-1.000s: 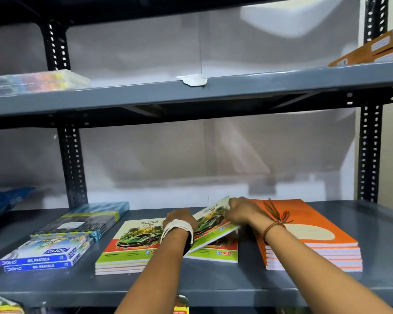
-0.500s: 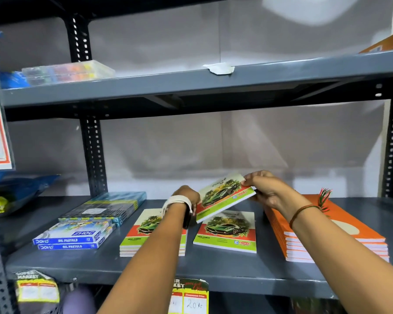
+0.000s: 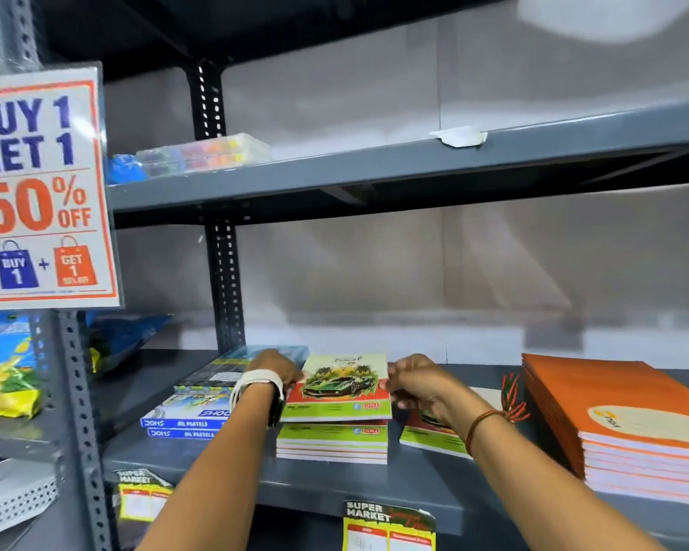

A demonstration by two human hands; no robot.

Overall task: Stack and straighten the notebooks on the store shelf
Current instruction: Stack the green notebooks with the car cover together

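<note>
A green car-cover notebook (image 3: pixel 341 385) lies slightly raised on top of a small pile of like notebooks (image 3: pixel 332 445) on the grey shelf (image 3: pixel 374 493). My left hand (image 3: pixel 277 369) grips its left edge and my right hand (image 3: pixel 416 381) grips its right edge. Another car-cover notebook (image 3: pixel 426 435) lies flat to the right, partly hidden under my right wrist. Further right stands a taller stack of orange notebooks (image 3: pixel 629 427).
Oil pastel boxes (image 3: pixel 184 423) and a dark flat pack (image 3: pixel 219 371) lie left of the pile. A sale sign (image 3: pixel 42 184) hangs on the left upright. The upper shelf holds a clear crayon box (image 3: pixel 203 153). Price tags (image 3: pixel 388 526) hang from the shelf's front edge.
Both hands lifted one car-cover notebook off the right spot and carried it left onto the left pile. The view shifted left, showing the sale sign.
</note>
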